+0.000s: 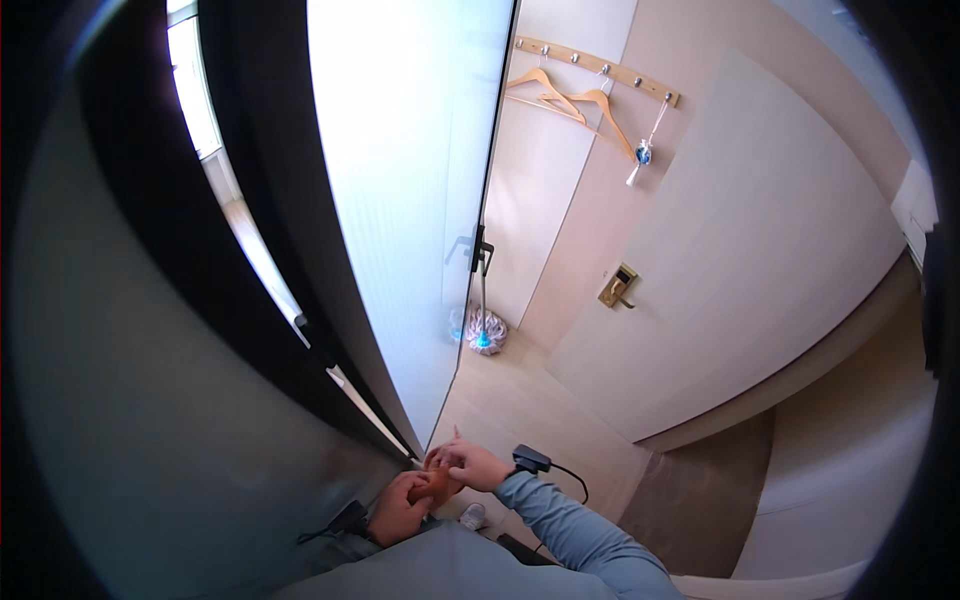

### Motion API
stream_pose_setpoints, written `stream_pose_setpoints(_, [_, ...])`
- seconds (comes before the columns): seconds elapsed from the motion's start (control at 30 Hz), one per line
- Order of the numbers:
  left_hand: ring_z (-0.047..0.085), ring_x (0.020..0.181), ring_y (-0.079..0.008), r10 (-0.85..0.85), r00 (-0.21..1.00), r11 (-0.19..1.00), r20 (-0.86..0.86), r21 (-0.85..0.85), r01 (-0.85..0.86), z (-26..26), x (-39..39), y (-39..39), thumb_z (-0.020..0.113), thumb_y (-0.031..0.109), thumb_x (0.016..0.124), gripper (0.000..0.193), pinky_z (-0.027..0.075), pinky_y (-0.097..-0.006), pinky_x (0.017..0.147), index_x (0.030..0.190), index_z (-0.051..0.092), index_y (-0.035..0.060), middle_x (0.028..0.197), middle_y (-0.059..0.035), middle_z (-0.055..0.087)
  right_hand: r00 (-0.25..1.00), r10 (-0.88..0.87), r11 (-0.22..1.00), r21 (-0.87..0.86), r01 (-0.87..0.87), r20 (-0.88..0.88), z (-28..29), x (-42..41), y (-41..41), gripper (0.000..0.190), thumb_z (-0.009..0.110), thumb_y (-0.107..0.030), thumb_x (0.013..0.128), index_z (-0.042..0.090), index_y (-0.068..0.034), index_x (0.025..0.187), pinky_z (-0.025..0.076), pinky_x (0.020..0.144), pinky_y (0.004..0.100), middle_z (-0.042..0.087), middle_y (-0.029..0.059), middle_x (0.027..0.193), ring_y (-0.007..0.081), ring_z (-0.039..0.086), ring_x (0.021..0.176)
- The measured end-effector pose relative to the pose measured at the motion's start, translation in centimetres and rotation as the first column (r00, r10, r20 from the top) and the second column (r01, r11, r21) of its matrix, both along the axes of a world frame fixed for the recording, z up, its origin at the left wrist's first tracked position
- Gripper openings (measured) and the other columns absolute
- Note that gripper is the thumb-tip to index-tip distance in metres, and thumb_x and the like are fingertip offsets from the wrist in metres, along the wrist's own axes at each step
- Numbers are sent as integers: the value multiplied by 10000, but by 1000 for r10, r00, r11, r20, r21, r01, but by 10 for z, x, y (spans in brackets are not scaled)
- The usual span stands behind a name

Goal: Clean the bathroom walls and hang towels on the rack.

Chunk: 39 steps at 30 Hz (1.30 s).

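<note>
Low in the head view, my left hand [401, 508] and my right hand [474, 463] are close together, both gripping an orange-brown item [441, 484]. It looks soft, but its kind cannot be told. The fingers of both hands cover much of it. Each wrist wears a dark strap with a small black device and a cable. Just beyond my hands is the lower edge of a glossy, pale door panel [405, 225] with a black lever handle [480, 249].
A mop [486, 334] stands beyond the glossy door. Wooden hangers [600, 101] hang from a hook rail [630, 75]. At the right is a pale door [735, 247] with a brass-coloured lever lock [618, 286]; a brown mat [697, 502] lies below it. Dark-framed panels line the left.
</note>
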<state>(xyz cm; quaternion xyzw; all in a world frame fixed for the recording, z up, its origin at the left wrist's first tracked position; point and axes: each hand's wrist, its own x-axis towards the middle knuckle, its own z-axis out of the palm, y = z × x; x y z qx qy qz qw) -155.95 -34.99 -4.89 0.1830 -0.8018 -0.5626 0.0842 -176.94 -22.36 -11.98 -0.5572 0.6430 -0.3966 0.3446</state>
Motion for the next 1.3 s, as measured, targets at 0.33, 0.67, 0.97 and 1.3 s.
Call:
stream_pose_setpoints(0.33, [640, 1072, -169, -188, 977, 900, -105, 380, 214, 3, -134, -1, 656, -4, 903, 150, 508, -290, 910, 953, 515, -12, 1281, -190, 659, 698, -600, 792, 171, 585, 391, 52, -70, 84, 106, 592, -12, 921, 648, -8, 1010, 519, 769, 274, 667, 43, 913, 113, 624, 839])
stream_pose_setpoints(0.67, [600, 1192, -180, -194, 947, 821, -258, 485, 301, -51, -214, 24, 641, -39, 920, 184, 479, -328, 1011, 1040, 509, 5, 1331, -175, 634, 754, -412, 907, 314, 282, 511, 53, -149, 96, 189, 620, -149, 981, 671, 9, 1072, 482, 746, 255, 660, 20, 940, 82, 565, 827])
stream_pose_setpoints(0.97, [657, 1002, -217, -144, 971, 931, -191, 307, 198, -162, -361, 95, 721, 68, 884, 215, 514, -322, 878, 1026, 565, 29, 1077, -142, 680, 825, -315, 937, 293, 191, 470, -52, -291, 136, 233, 666, -196, 992, 632, 4, 1108, 487, 790, 254, 643, 22, 981, 84, 574, 862])
stream_pose_setpoints(1.3, [615, 875, -172, -322, 946, 934, -29, 156, 322, -167, -564, 94, 741, 271, 932, 303, 505, -325, 778, 1058, 574, 52, 928, -61, 626, 836, -491, 869, 68, 490, 245, -74, -452, 208, 143, 679, -89, 922, 603, -16, 1019, 512, 796, 301, 646, 80, 1008, 167, 637, 890])
